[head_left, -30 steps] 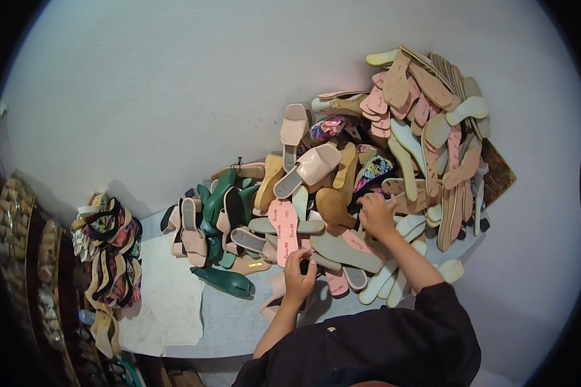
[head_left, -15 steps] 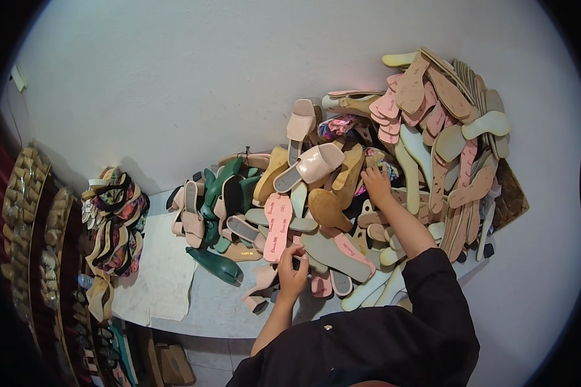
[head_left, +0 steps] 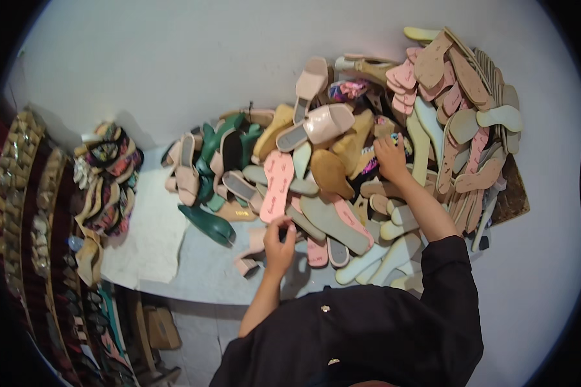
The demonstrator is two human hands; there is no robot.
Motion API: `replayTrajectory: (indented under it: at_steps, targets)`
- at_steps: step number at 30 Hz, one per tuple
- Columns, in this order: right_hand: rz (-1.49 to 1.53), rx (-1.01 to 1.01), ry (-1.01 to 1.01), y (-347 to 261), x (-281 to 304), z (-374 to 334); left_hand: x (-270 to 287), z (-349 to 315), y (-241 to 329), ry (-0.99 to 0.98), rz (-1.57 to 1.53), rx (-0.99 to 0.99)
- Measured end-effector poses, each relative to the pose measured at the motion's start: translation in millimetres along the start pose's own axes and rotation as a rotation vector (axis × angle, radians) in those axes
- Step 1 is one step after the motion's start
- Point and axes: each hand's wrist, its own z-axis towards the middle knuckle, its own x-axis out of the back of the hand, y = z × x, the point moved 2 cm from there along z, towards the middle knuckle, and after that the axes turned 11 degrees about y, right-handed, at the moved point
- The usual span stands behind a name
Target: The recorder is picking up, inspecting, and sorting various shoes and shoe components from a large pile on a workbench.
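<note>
My right hand (head_left: 392,157) reaches into the pile, its fingers bent over a sandal with a multicoloured patterned strap (head_left: 370,166). Much of that sandal is hidden under my hand and the shoes around it. My left hand (head_left: 279,248) is loosely curled at the pile's near edge, close to the lower end of a pink printed insole (head_left: 278,184). Nothing shows between its fingers. Left of the patterned sandal are a tan wedge sole (head_left: 331,173) and a shiny pale pink slide (head_left: 329,122). A pink block-heeled sandal (head_left: 250,251) lies beside my left hand.
Pink and beige insoles (head_left: 432,61) are heaped at the far right. Green shoes (head_left: 206,224) lie on the left of the pile. A white sheet (head_left: 150,242) covers the table's left part, with stacked patterned sandals (head_left: 106,203) beside it. Shoe shelves (head_left: 20,174) line the left.
My view has tilted, so the table and pile sit higher in the picture. My left hand has shifted slightly left toward the pink insole. The right hand stays over the patterned sandal.
</note>
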Motion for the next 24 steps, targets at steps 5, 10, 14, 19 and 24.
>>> replayTrajectory:
  at_steps: [5,10,14,19,24]
  targets:
    - [-0.047,-0.003,0.177,1.2,29.3,-5.2,-9.0,7.7,-4.0,0.025,-0.107,0.038]
    - [0.122,-0.189,0.232,-8.0,53.0,-18.7,-15.2,6.5,-9.0,-0.007,-0.118,0.075]
    - [0.471,-0.470,0.478,-21.6,63.7,-32.1,-20.0,5.7,-10.2,-0.057,-0.094,-0.015]
    - [1.523,-0.710,-0.106,-86.5,77.3,-57.1,-27.0,20.5,1.8,-0.097,-0.027,-0.192]
    - [1.950,-0.707,-0.267,-127.9,80.3,-66.8,-33.6,33.2,5.1,-0.429,-0.131,-0.032]
